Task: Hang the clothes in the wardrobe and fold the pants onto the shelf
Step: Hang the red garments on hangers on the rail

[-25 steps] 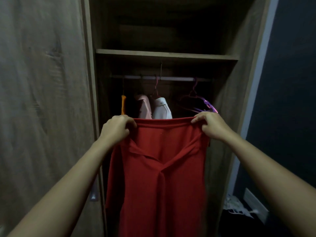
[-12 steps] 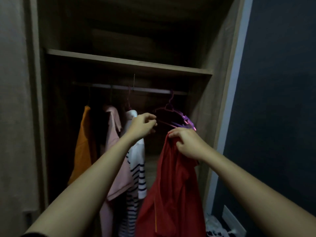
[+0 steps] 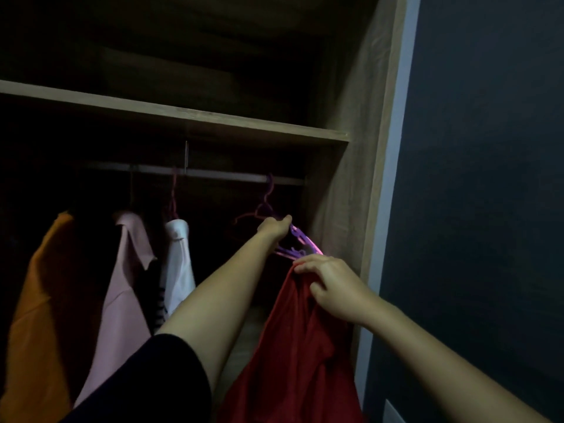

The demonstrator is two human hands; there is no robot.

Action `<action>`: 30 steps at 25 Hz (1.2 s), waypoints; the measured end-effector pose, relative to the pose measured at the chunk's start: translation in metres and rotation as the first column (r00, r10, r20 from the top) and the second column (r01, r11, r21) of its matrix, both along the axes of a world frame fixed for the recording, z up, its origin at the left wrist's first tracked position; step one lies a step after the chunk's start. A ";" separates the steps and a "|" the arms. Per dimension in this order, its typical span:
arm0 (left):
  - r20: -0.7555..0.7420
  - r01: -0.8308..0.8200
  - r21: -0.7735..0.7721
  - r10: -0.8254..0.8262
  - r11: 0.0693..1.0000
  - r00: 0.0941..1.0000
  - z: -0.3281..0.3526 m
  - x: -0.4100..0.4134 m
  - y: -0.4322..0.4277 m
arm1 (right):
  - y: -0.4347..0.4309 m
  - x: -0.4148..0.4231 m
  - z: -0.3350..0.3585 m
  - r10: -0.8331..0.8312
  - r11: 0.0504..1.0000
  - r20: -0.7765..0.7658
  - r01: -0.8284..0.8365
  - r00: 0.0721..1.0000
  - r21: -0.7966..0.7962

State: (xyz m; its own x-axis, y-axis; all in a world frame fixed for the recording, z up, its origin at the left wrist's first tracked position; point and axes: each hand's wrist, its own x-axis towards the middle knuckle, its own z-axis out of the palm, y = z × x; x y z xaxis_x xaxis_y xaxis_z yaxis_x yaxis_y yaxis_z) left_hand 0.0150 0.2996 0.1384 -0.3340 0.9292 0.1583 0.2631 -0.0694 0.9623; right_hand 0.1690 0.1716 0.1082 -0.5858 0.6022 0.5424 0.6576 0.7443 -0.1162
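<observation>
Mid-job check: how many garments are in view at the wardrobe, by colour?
orange garment: 1, hanging
pink shirt: 1, hanging
white striped shirt: 1, hanging
red garment: 1, held by the right hand, not yet hung
Total: 4
The dark gap between orange and pink is too dim to count. The left hand grips a purple hanger.

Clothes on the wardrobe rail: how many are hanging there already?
3: an orange one far left, a pink one beside it, a white one right of that. Dark gaps may hide more. The red garment is not hung.
</observation>
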 end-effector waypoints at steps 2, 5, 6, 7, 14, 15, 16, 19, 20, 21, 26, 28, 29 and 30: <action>0.127 0.069 -0.008 -0.067 0.998 0.990 -0.002 0.010 0.009 | 0.005 0.003 -0.003 0.013 1.000 -0.011 -0.013 1.000 -0.001; 0.008 -0.013 -0.023 0.013 1.000 1.000 -0.002 0.011 0.028 | 0.012 0.007 -0.008 0.020 1.000 -0.006 -0.020 1.000 0.001; -0.107 -0.073 -0.021 0.070 0.997 0.992 0.001 0.009 0.030 | 0.014 0.008 -0.009 0.017 1.000 -0.009 -0.017 1.000 -0.004; -0.185 -0.114 -0.005 0.111 0.994 0.977 0.004 0.007 0.030 | 0.015 0.009 -0.009 0.013 1.000 -0.016 -0.013 1.000 -0.010; -0.208 -0.130 0.079 0.144 0.988 0.968 0.020 -0.011 0.005 | 0.012 -0.003 -0.016 0.017 0.999 -0.070 -0.019 0.997 -0.026; -0.188 -0.132 0.093 0.148 0.987 0.971 0.019 -0.017 0.000 | 0.010 -0.006 -0.017 0.021 0.999 -0.070 -0.023 0.997 -0.024; -0.173 -0.136 0.106 0.153 0.985 0.973 0.018 -0.022 -0.011 | 0.007 -0.010 -0.019 0.026 0.999 -0.069 -0.027 0.997 -0.024; -0.148 -0.139 0.169 0.164 0.976 0.975 0.014 -0.037 -0.047 | -0.004 -0.020 -0.022 0.022 0.999 -0.077 -0.026 0.997 -0.045; -0.134 -0.135 0.171 0.159 0.976 0.978 0.012 -0.042 -0.066 | -0.009 -0.023 -0.023 0.014 0.999 -0.087 -0.019 0.996 -0.051; -0.121 -0.122 0.175 0.145 0.977 0.982 0.008 -0.050 -0.085 | -0.013 -0.026 -0.025 0.003 0.998 -0.097 -0.009 0.995 -0.054; -0.351 -0.286 0.165 0.328 0.944 0.877 -0.027 -0.120 -0.214 | -0.039 -0.040 -0.033 -0.043 0.989 -0.022 0.040 0.999 -0.144; -0.536 -0.393 0.290 0.488 0.873 0.689 -0.047 -0.149 -0.273 | -0.045 -0.048 -0.037 -0.065 0.979 0.031 0.070 0.997 -0.189; -0.535 -0.407 0.335 0.527 0.850 0.661 -0.057 -0.162 -0.301 | -0.048 -0.052 -0.040 -0.083 0.975 0.056 0.093 0.995 -0.203; -0.531 -0.412 0.369 0.553 0.833 0.642 -0.066 -0.173 -0.331 | -0.052 -0.055 -0.043 -0.102 0.969 0.078 0.117 0.992 -0.217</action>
